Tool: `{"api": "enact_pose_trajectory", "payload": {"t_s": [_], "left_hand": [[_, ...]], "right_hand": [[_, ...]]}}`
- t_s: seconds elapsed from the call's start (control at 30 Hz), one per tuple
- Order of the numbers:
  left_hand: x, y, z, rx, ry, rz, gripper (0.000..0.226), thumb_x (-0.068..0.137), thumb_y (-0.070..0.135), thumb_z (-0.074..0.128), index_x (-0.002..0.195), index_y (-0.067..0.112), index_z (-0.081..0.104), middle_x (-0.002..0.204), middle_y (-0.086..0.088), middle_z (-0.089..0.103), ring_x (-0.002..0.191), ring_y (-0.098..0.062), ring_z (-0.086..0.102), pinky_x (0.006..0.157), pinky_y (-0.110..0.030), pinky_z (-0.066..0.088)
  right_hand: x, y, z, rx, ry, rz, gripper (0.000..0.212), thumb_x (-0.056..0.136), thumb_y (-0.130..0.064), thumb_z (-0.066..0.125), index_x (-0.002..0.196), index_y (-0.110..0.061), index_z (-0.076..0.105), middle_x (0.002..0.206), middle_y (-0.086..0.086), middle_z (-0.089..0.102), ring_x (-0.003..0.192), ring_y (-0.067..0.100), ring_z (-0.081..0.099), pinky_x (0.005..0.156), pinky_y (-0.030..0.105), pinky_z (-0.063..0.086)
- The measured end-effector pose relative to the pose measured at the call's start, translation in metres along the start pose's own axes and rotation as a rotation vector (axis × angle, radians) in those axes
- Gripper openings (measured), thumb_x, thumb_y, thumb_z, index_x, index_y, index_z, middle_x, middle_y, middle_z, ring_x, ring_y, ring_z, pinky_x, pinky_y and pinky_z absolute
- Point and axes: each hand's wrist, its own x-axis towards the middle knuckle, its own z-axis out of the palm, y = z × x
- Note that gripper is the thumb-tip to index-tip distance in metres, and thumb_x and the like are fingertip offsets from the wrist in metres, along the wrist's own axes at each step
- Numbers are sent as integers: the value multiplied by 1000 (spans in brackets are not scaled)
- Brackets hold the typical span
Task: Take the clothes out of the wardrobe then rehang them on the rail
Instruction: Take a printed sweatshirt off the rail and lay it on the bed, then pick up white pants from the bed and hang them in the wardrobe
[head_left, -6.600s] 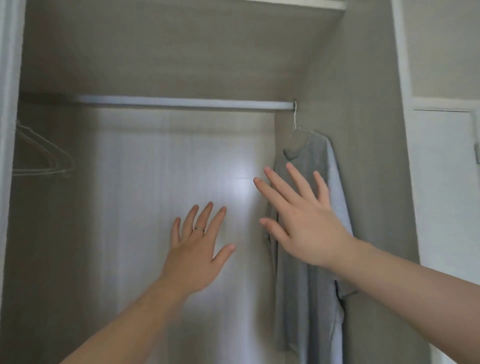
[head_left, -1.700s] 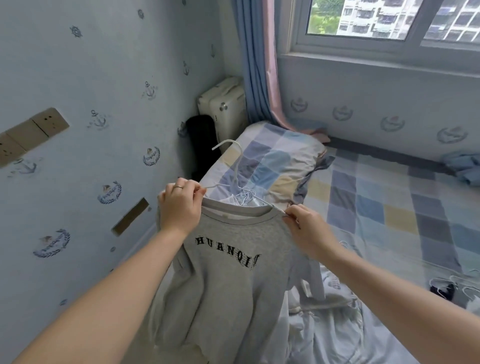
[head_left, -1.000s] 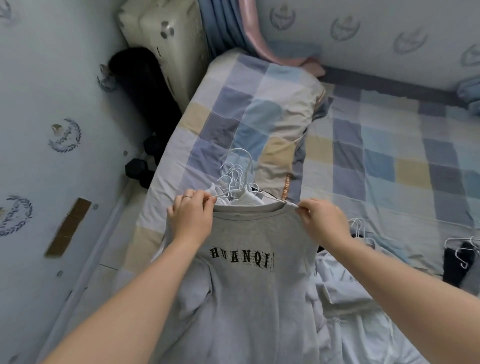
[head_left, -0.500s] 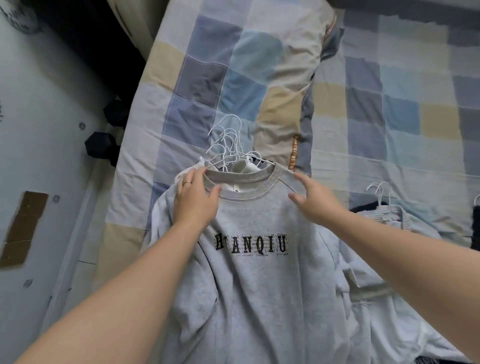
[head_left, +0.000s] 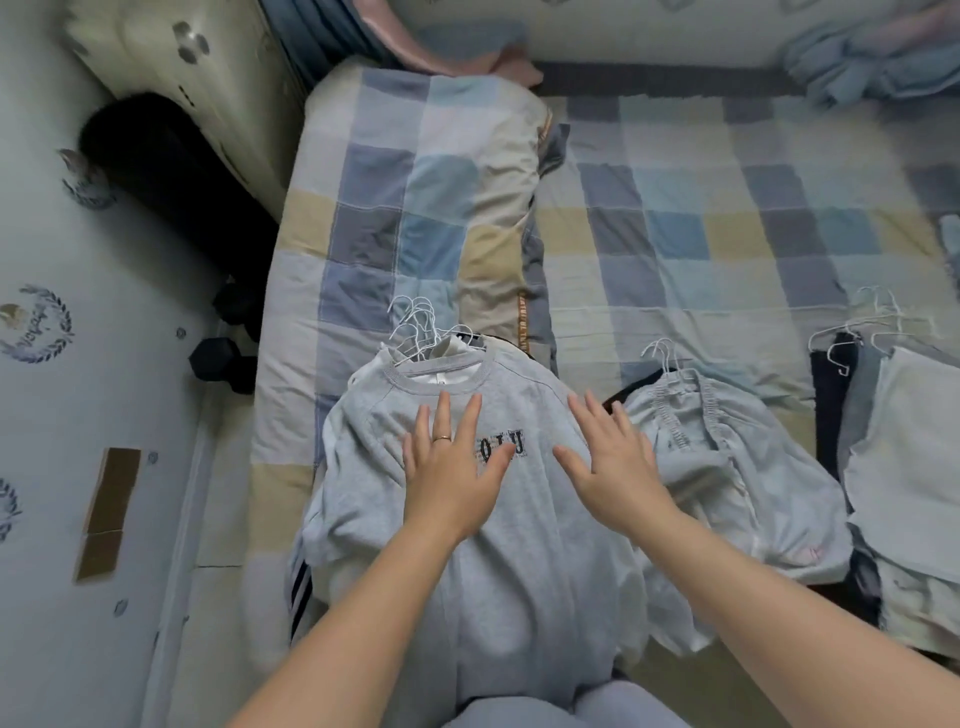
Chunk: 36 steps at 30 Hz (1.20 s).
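Observation:
A grey sweatshirt with dark lettering lies face up on top of a pile of clothes at the bed's near left edge. Several white wire hangers stick out past its collar. My left hand, wearing a ring, lies flat with spread fingers on the chest, over part of the lettering. My right hand hovers or rests open over the sweatshirt's right shoulder. Neither hand holds anything. The wardrobe and its rail are out of view.
A second pile of pale clothes on hangers lies just right of the sweatshirt, a third pile at the far right. A checked pillow and checked bed cover lie beyond. A wall, dark dumbbells and a white appliance stand left.
The sweatshirt went from the wardrobe to the bed and was laid on the pile. Both hands let go of its shoulders and hanger and moved down, flat, onto its chest.

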Motion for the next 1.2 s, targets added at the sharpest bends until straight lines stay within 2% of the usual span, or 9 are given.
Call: {"api": "enact_pose_trajectory", "payload": {"t_s": [0.2,0.4,0.53,0.63,0.9,1.2], "left_hand": [[-47,50,11,25,-33,103,73,91,72,30,155,47,5,166,10,-11,150,-13,-19,120,-46,-10],[-89,103,51,122,-89,211,73,91,74,26,155,46,2,166,9,-10,150,-16,-19,120,-48,-9],[-118,156,97,168,-117,275,73,93,72,28,155,47,0,166,8,-10,151,-19,-16,121,-48,-6],[-143,203,141,205,-121,316,73,93,71,32,156,45,4,167,6,-6,152,-19,-13,122,-50,0],[-219,338,256,273,-184,413,73,93,71,33,155,46,4,167,8,-7,152,-19,-14,122,-48,-1],[-249,439,329,250,-261,503,68,95,68,34,154,47,8,167,10,-3,152,-17,-12,121,-46,0]], "right_hand": [[-78,40,-15,-25,93,87,68,97,-60,32,155,-40,3,164,-12,-3,151,20,-10,119,53,1],[-146,112,-32,16,175,167,70,97,-60,32,154,-41,-2,164,-13,-10,150,20,-14,119,53,-2],[-193,178,-46,48,225,207,71,97,-60,31,153,-43,-10,163,-15,-15,149,18,-17,118,53,-5],[-230,240,-55,57,265,220,70,97,-61,30,153,-43,-8,163,-16,-13,149,17,-17,118,53,-5],[-341,412,-79,102,313,349,68,96,-63,27,152,-45,-8,161,-19,-15,149,16,-16,118,51,-4],[-402,517,-112,139,346,492,68,98,-60,30,154,-43,-4,161,-20,-15,150,17,-13,118,52,-2]]}}
